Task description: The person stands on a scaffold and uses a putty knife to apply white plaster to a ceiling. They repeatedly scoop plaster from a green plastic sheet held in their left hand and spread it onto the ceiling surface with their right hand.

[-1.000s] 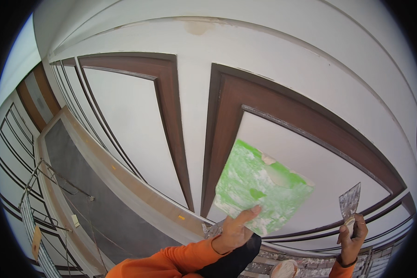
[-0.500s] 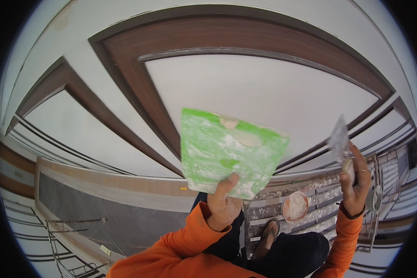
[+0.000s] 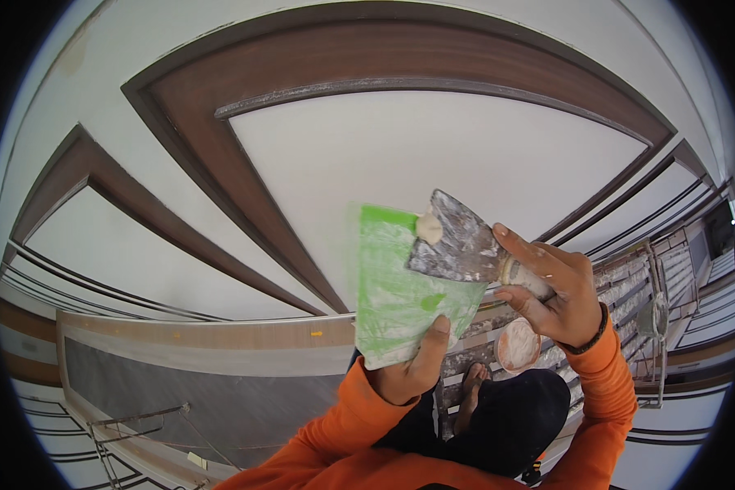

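A thin green plastic board [image 3: 392,306], smeared with white putty, is gripped near its lower edge by my left hand [image 3: 416,359], the thumb lying on its face. My right hand [image 3: 551,286] is closed round the pale handle of a putty knife [image 3: 461,241]. The knife's wide metal blade is streaked with putty and overlaps the upper right of the board. Beside the blade's left edge sits a small lump of cream putty [image 3: 429,229]. Below my right hand, a round tub [image 3: 518,346] with whitish putty inside stands on the slatted platform.
Ahead is a wall with a white panel [image 3: 433,147] inside a dark brown moulded frame [image 3: 367,49]. I am on a putty-spattered slatted scaffold platform [image 3: 612,306] with metal rails [image 3: 657,327] at the right. Another metal frame [image 3: 131,425] stands lower left, above the grey floor [image 3: 180,392].
My right hand has swung left, bringing the putty knife from beside the board onto it. The green board has shifted slightly right. The view of the wall has moved a little left.
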`<state>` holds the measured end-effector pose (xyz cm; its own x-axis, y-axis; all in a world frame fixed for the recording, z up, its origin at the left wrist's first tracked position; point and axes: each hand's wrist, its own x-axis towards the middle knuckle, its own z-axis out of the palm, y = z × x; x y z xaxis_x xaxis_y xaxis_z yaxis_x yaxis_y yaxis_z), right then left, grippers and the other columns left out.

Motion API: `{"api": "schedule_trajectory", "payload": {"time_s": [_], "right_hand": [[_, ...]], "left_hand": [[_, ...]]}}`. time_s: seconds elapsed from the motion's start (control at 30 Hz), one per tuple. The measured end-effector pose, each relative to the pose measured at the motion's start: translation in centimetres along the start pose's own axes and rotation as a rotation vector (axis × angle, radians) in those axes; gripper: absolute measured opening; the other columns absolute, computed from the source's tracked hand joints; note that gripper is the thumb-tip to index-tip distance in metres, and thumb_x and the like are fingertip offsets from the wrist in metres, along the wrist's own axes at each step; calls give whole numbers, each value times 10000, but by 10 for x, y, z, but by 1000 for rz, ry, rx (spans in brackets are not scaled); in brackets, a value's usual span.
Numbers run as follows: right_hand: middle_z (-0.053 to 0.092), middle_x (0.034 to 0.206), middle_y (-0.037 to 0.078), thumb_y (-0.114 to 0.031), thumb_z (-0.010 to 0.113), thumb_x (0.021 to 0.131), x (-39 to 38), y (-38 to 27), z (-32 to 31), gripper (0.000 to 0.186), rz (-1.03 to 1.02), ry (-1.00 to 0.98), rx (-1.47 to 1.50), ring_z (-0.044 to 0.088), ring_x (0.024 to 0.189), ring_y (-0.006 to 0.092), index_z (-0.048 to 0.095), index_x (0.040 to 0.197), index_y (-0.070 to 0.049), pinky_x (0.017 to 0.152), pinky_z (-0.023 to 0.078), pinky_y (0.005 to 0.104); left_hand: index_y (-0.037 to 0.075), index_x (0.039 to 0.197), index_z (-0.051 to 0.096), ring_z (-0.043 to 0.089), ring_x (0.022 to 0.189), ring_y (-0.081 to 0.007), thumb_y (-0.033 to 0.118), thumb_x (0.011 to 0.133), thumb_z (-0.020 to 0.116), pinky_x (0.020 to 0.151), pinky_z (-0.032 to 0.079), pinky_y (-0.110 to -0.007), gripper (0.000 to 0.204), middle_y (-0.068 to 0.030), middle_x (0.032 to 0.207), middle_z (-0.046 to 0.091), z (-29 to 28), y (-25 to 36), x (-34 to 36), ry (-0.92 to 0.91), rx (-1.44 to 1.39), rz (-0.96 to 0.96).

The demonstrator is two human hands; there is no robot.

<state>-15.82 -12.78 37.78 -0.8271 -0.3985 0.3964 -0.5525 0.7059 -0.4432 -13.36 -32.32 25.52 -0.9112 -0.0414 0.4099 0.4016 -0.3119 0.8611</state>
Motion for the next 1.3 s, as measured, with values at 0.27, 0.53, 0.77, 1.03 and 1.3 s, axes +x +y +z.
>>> {"api": "schedule_trajectory", "payload": {"time_s": [0.27, 0.53, 0.77, 1.03, 1.3], "right_hand": [[599, 706, 71, -41, 796, 743, 27, -6, -2, 569, -52, 194, 265, 572, 589, 121, 527, 1238, 37, 612, 472, 251], [593, 1059, 133, -55, 756, 815, 141, -80, -52, 364, -385, 338, -130, 598, 903, 186, 559, 1105, 41, 815, 491, 295], [622, 991, 66, -105, 654, 913, 230, -151, -49, 241, -687, 387, -392, 562, 891, 124, 640, 1129, 1, 771, 434, 243], [624, 992, 109, -398, 500, 1002, 149, -80, -38, 512, -542, 272, -231, 484, 668, 91, 583, 1302, 9, 565, 368, 251], [560, 1012, 97, -418, 678, 875, 102, -39, -21, 568, -252, 254, 11, 532, 877, 156, 569, 1172, 55, 794, 426, 290]], "left_hand": [[-54, 1195, 601, 606, 1030, -206, -25, 921, 587, 907, 471, -316, 276, -131, 1147, 640, 16, -7, 3, 120, -89, -9], [8, 1041, 681, 627, 1029, -243, -30, 868, 652, 886, 491, -337, 179, -134, 1153, 631, 62, -44, -14, 550, -57, -59], [-19, 1266, 586, 600, 1051, -199, 117, 869, 703, 928, 500, -406, 436, -116, 1157, 644, 80, -63, -31, 629, -595, -485], [-29, 1270, 576, 614, 1055, -221, 63, 842, 695, 920, 509, -386, 454, -129, 1158, 647, 27, -37, -34, 899, -810, -298], [-40, 1275, 567, 629, 1059, -242, 8, 816, 687, 911, 518, -365, 477, -142, 1159, 650, 0, -5, -32, 961, -936, -163]]}}
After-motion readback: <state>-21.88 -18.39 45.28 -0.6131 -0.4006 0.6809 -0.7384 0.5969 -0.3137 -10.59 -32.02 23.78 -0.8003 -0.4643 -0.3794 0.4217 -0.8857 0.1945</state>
